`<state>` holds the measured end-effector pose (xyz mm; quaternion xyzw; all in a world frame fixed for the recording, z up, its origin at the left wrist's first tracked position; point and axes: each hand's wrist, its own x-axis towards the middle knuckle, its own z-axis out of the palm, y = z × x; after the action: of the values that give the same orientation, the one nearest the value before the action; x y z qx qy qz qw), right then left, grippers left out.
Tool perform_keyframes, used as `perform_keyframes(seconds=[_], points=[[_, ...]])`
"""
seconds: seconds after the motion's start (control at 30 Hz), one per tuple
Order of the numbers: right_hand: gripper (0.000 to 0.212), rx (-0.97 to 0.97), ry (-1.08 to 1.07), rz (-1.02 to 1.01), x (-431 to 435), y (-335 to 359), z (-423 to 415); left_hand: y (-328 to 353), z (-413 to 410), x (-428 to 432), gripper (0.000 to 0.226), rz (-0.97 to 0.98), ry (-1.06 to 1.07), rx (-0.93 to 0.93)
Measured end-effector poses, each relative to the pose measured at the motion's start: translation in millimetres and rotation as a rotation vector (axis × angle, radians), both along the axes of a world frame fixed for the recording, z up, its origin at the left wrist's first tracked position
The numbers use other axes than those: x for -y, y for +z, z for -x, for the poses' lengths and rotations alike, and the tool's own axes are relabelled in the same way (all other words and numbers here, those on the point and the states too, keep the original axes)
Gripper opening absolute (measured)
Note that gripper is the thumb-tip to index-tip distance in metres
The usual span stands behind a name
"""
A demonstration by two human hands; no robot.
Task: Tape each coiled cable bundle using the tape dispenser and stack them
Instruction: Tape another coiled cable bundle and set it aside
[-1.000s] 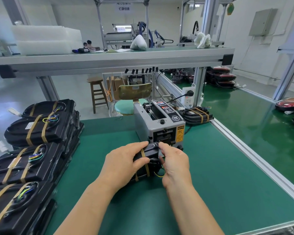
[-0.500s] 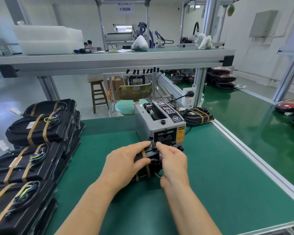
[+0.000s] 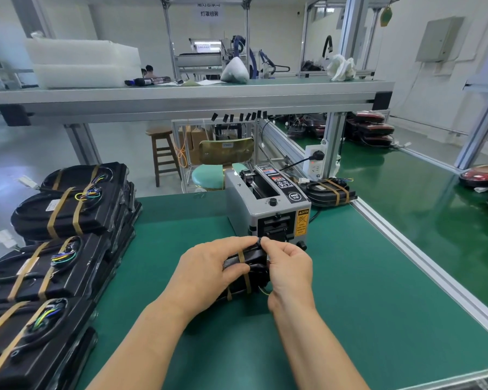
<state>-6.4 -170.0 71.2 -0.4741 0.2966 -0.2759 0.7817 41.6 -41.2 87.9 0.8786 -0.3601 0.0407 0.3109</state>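
A black coiled cable bundle with brown tape bands stands on edge on the green mat, just in front of the grey tape dispenser. My left hand grips the bundle from the left, thumb across its face. My right hand pinches the bundle's top edge near the dispenser's outlet, fingers curled over its right side. Much of the bundle is hidden by both hands. Stacks of taped black bundles fill the mat's left side.
One taped bundle lies behind the dispenser on the right, near a power socket. An aluminium rail bounds the mat on the right. A raised shelf crosses overhead in front. A stool and chair stand beyond the table.
My right hand has shifted from the dispenser's outlet down onto the bundle's top edge. The bundle has stayed in my left hand's grip in front of the dispenser.
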Motion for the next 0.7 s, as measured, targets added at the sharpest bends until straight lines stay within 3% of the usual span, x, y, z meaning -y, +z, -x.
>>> perform_keyframes(seconds=[0.5, 0.7], points=[[0.018, 0.049, -0.11, 0.014, 16, -15, -3, -2, -1, 1, 0.042, -0.046, -0.008, 0.066], [0.02, 0.029, 0.071, 0.29, 16, -14, -10, 1, 1, 2, 0.042, -0.048, -0.016, 0.077]])
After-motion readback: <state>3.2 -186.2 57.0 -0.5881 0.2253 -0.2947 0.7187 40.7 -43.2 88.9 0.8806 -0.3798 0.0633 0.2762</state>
